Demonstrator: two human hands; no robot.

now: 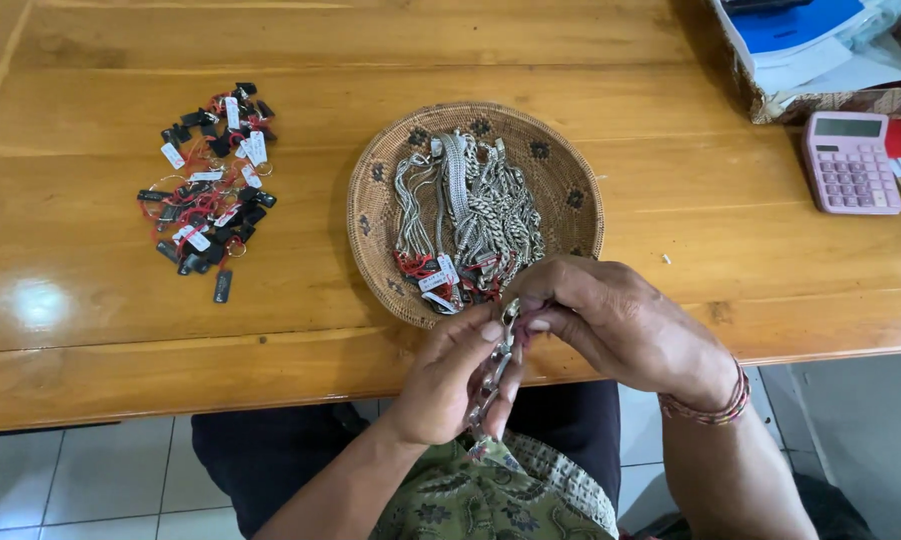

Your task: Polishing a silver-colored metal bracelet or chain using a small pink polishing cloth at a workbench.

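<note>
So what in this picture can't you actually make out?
- Head view: the upper end of the silver chain is hidden by the right hand and left hand.
- Tags on the black pieces: too small to tell.
- The box top right is cut off by the frame edge.
- The near rim of the woven basket is covered by the hands.

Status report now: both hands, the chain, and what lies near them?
Left hand and right hand both shut on silver chain, at table edge. Woven basket of chains right behind. Tag pile far left, clear.
</note>
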